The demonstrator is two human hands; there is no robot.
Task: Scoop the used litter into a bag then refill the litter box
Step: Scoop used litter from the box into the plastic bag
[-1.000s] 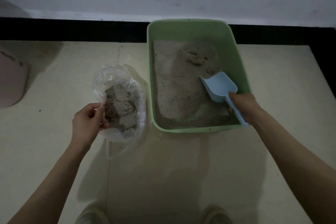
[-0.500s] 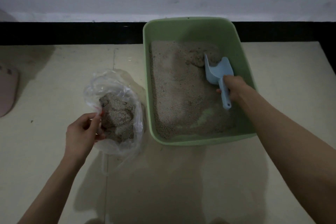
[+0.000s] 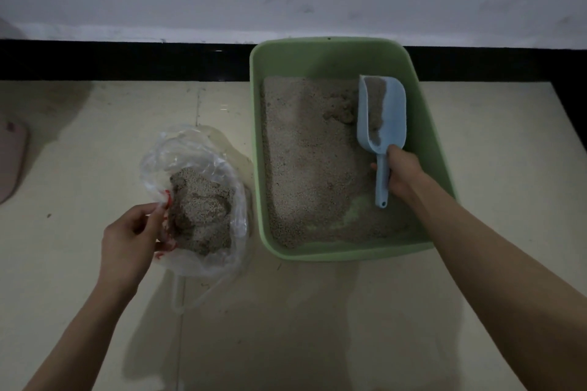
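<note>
Green litter box (image 3: 317, 54) set on the floor (image 3: 317, 327) against the dark baseboard (image 3: 127, 60), grey litter (image 3: 305, 162) spread across most of it, bare green showing through at the near edge. Blue scoop (image 3: 382, 111) tipped on its side toward the far right corner, partly loaded, mouth aimed at a darker clump (image 3: 341, 108) just beside it, likely to dig that clump out. Right hand (image 3: 401, 170) wrapped round the handle, fingers curled tight. Clear plastic bag (image 3: 193, 168) just left of the box, already holding a mound of used litter, kept near for a short carry. Left hand (image 3: 131, 240) pinching the bag's near rim, seemingly to hold the mouth open. Pinkish object (image 3: 11, 162) at the far left edge, too cropped to identify. Nothing between box and bag; only the box's left wall to lift over.
</note>
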